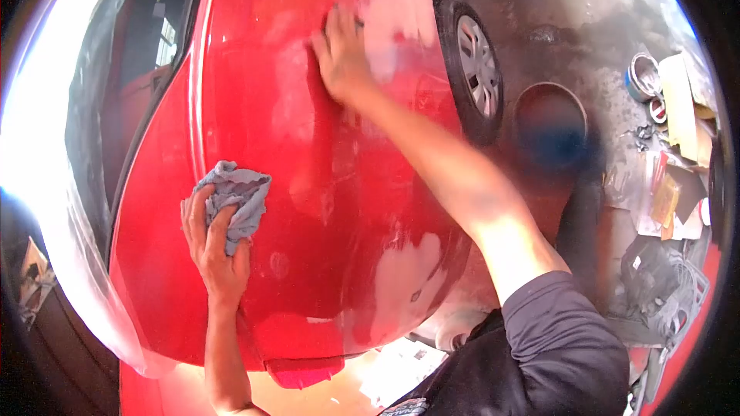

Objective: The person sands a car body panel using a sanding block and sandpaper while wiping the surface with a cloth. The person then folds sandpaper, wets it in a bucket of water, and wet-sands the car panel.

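A crumpled grey-blue cloth (240, 204) is gripped in my left hand (220, 250), just over the red car body panel (285, 131). The fingers wrap its near side; I cannot tell whether the cloth touches the paint. Farther along the panel, my right hand (344, 62) lies with its fingers spread flat on the red surface. Beside its fingertips is a pale pinkish patch (397, 8), and a small dark spot shows there that I cannot make out. Another pale patch (408, 277) marks the lower part of the panel nearer my body.
The car's wheel (478, 65) is right of the panel, with a round bucket (551, 119) beside it on the floor. Paint cans (641, 77), cardboard (678, 108) and clutter lie at the far right. Plastic sheeting (58, 223) hangs along the left. A red tail light (304, 371) is near me.
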### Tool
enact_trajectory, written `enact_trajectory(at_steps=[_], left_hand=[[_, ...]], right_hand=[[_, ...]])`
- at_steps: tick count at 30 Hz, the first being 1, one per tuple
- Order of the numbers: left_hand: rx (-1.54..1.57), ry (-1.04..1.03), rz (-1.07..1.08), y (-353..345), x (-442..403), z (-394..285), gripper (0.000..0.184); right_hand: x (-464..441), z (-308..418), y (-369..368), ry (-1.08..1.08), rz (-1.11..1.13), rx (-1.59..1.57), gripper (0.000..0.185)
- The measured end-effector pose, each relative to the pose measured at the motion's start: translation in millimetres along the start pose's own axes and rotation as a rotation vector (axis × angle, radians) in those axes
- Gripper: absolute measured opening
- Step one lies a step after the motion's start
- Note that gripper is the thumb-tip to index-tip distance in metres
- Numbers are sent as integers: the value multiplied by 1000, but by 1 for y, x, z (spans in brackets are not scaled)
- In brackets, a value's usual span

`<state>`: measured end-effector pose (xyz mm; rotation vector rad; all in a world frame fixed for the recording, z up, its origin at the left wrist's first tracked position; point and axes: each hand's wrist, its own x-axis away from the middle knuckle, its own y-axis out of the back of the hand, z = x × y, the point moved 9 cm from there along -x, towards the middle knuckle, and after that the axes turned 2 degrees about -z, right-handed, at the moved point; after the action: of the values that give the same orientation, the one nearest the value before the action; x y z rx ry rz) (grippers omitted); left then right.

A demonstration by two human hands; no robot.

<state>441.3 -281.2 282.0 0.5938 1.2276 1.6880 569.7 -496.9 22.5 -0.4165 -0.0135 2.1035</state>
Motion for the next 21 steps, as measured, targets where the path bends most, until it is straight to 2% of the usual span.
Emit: enact_trajectory(at_steps=[3, 4, 6, 8, 10, 13, 15, 17, 20, 21], left_hand=[[30, 35, 14, 1, 0, 1, 44], [14, 26, 22, 1, 0, -1, 45], [-8, 11, 31, 0, -3, -4, 46], [-26, 23, 32, -1, -2, -4, 45], [-32, 18, 35, -2, -3, -4, 46], [-14, 5, 20, -3, 0, -3, 47], [-5, -3, 16, 0, -1, -2, 47], [-32, -1, 28, -1, -2, -4, 47], [-20, -9, 43, -1, -3, -4, 46], [-22, -7, 44, -1, -3, -5, 46]], right_hand=[[126, 50, 25, 82, 117, 45, 73], [150, 57, 32, 83, 117, 45, 73], [177, 60, 21, 48, 295, -2, 74], [95, 41, 16, 82, 93, -14, 72], [7, 9, -2, -14, 70, -19, 72], [7, 8, 4, -49, 13, -94, 73], [80, 40, 17, 51, 25, -16, 73], [167, 65, 27, 64, 208, 39, 73], [148, 56, 27, 80, 200, 72, 72], [108, 34, 19, 31, 120, 78, 70]])
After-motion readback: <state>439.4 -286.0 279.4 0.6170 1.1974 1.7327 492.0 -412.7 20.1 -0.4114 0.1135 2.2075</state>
